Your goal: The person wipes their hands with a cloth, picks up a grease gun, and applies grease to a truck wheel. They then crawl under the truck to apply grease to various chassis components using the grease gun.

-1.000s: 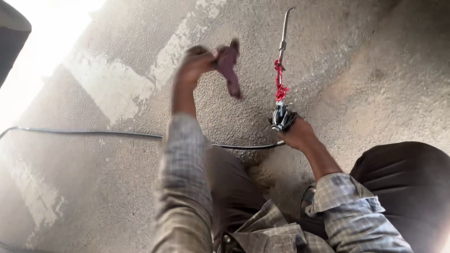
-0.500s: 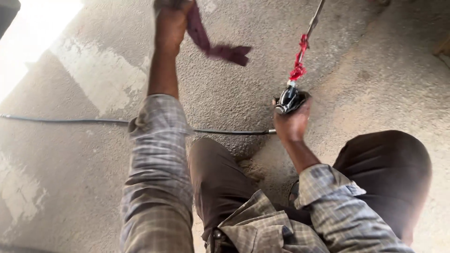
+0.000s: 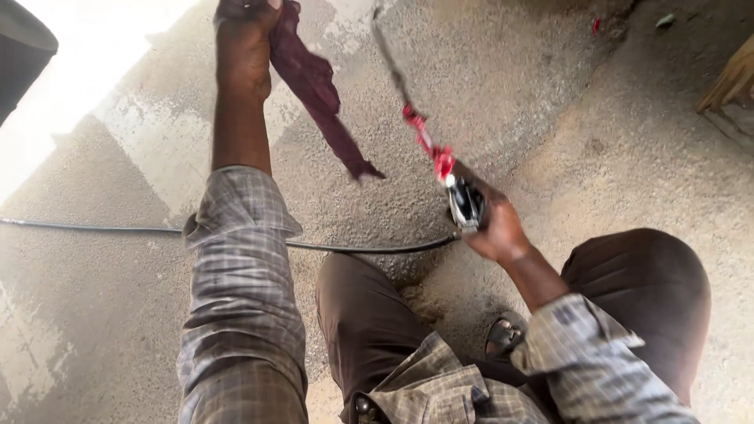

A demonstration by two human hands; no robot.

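Observation:
My left hand (image 3: 243, 39) is raised at the top of the view and grips a dark maroon rag (image 3: 314, 90) that hangs down and to the right from it. My right hand (image 3: 491, 224) holds a spray gun (image 3: 463, 200) with a black grip, red fittings and a long thin metal lance (image 3: 393, 71) pointing up and left. The rag's lower tip hangs just left of the red fitting, not touching it. A black hose (image 3: 236, 235) runs from the gun's grip leftward across the concrete.
I am crouched on rough concrete (image 3: 628, 141) with pale painted patches (image 3: 157, 141). My knees in dark trousers (image 3: 652, 283) fill the lower frame, a sandalled foot (image 3: 503, 336) between them. A dark object (image 3: 23, 55) sits at the upper left, a wooden edge (image 3: 726, 82) at the upper right.
The lance has swung from pointing up and right to pointing up and left. My left hand stays high with the rag, which now hangs down rather than trailing sideways.

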